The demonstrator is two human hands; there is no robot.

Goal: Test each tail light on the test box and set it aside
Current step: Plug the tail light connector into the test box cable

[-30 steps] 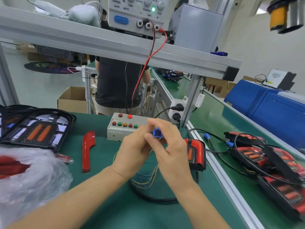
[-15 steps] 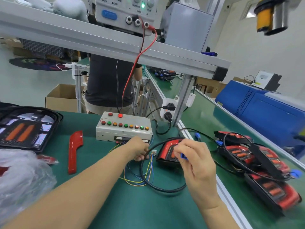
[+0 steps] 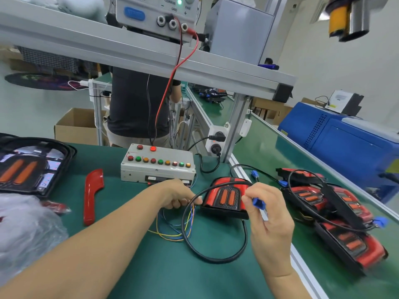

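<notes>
Right hand (image 3: 269, 214): pinches a blue connector (image 3: 259, 203) between thumb and fingertips, raised above the surface (image 3: 140, 266).
Left hand (image 3: 177, 195): fingers curled round the thin coloured wires (image 3: 172, 231), just in front of the test box (image 3: 158, 167).
Tail light (image 3: 226, 196): lies between the two hands, its black cable (image 3: 216, 258) looping toward the viewer.
Other tail lights (image 3: 336, 214): piled beyond the right hand — well apart from it.

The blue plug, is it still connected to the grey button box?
No, the blue plug is pinched in the right hand, held in the air apart from the grey button box.
</notes>
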